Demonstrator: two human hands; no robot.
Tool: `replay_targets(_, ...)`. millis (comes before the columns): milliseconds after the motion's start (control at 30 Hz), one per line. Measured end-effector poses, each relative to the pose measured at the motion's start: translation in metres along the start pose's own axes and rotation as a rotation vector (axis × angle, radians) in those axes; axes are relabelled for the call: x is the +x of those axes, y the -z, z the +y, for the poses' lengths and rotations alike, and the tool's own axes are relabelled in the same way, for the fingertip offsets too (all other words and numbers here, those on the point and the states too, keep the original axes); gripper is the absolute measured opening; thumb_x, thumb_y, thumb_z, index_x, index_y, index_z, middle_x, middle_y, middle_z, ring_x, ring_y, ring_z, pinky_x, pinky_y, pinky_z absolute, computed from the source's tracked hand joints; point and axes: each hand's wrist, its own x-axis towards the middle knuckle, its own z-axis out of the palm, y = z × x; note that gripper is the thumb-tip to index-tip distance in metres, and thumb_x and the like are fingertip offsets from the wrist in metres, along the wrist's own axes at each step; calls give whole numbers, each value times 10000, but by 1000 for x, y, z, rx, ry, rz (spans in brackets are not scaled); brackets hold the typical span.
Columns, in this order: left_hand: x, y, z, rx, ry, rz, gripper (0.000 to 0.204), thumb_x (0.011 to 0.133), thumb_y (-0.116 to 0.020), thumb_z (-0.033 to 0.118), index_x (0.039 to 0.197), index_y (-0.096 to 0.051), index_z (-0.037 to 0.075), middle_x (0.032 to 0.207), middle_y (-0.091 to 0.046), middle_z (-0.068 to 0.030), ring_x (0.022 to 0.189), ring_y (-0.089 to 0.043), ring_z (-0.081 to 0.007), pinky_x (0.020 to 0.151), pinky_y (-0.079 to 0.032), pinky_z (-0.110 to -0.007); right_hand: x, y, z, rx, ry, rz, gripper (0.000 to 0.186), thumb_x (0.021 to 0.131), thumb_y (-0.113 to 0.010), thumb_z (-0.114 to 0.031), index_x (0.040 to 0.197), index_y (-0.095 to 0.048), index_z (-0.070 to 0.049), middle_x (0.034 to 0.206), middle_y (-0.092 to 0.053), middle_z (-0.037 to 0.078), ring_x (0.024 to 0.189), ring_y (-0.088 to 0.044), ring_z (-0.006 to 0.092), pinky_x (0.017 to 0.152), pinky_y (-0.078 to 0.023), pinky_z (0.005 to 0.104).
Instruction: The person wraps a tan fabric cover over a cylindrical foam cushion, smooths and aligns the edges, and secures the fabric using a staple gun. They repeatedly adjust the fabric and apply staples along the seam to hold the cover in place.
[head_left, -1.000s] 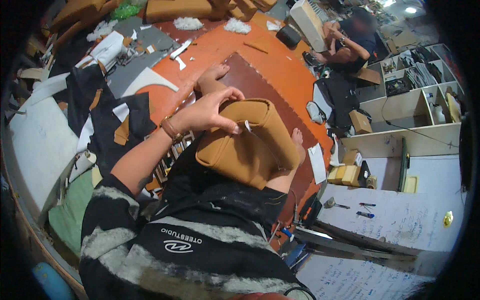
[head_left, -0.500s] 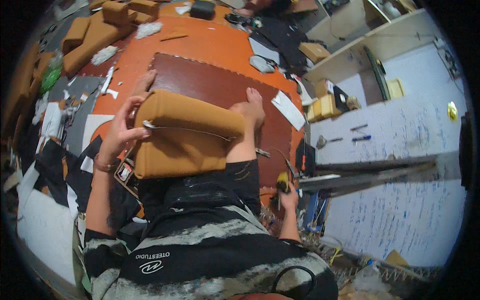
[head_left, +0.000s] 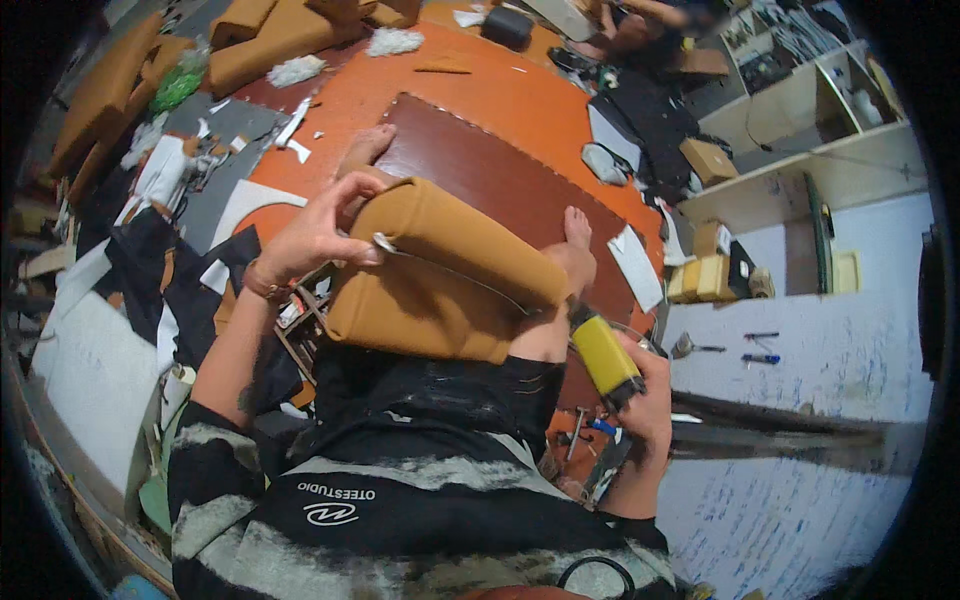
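A tan upholstered block (head_left: 430,305) rests across my thighs, its upper part shaped like a thick roll. My left hand (head_left: 325,235) grips its left end, thumb on the near face and fingers curled over the top. Beside the thumb a small white bit (head_left: 381,242) sticks out, and a thin pale line runs along the seam from it. My right hand (head_left: 650,395) is wrapped round a yellow-and-black staple gun (head_left: 605,355), held at the right of the block near my knee. Its front end is blurred and points toward the block.
Maroon matting (head_left: 470,150) lies under my bare feet on an orange floor sheet (head_left: 510,80). Tan upholstered pieces (head_left: 285,50) are piled at the far left. Dark fabric scraps (head_left: 140,270) lie at my left. A white board with writing (head_left: 800,350) stretches along my right. Another person (head_left: 625,35) sits far off.
My right hand has lifted the staple gun from low at my right side up toward the block. The view has shifted, so the scene sits further right; my left hand keeps its grip.
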Motion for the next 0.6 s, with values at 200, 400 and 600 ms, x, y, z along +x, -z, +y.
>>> replay_targets(200, -10, -11, 15, 270, -150, 28, 794, 827, -961, 273, 1450, -524, 46, 1406, -581, -92, 1399, -529, -200, 1223, -389, -365, 50, -46, -105, 102, 260, -387, 545, 766, -888, -147, 1273, -757, 4, 1081, -818, 176, 979, -811, 246, 892, -597, 353)
replay_targets(400, -14, -23, 3, 186, -334, 77, 730, 852, -938, 316, 1410, -566, 29, 1337, -661, -142, 1303, -644, -254, 1147, -494, -393, 79, -81, -130, -150, 330, -410, 561, 749, -867, -92, 1292, -746, -25, 1073, -808, 196, 997, -810, 319, 908, -602, 375)
replay_targets(600, -21, -33, 19, 344, -374, 124, 740, 826, -926, 384, 1376, -581, 30, 1333, -664, -183, 1270, -666, -328, 1117, -516, -432, 69, -70, -123, -224, 336, -446, 498, 789, -841, -60, 1271, -740, 17, 1151, -812, 173, 1020, -817, 290, 929, -608, 353)
